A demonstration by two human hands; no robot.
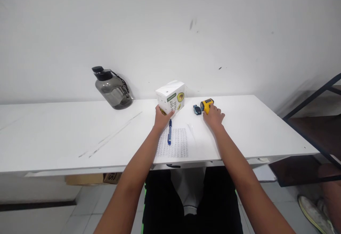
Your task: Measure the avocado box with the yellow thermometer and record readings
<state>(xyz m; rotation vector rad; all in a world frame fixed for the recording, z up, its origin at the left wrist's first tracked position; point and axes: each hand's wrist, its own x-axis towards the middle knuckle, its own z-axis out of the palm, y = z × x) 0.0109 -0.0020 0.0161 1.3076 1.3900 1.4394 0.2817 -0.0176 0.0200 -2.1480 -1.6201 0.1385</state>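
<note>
My left hand [161, 118] is closed around the lower part of a white box [173, 95] printed with avocados and green lettering. The box stands upright against the wall side of the table. My right hand [214, 116] wraps around a yellow and black handheld device [206, 104], whose exact kind I cannot make out. Just left of it lies a small dark smartwatch-like item [197, 110] with a bluish strap. In front of the box a blue pen [169, 133] rests on a sheet of printed paper [180, 145].
A grey see-through water bottle [113, 91] with a black lid stands at the left, by the wall. The white table [66, 134] ends at the right near a dark metal frame [311, 99]. A cardboard box [85, 179] sits below. Another person's shoe [314, 212] shows lower right.
</note>
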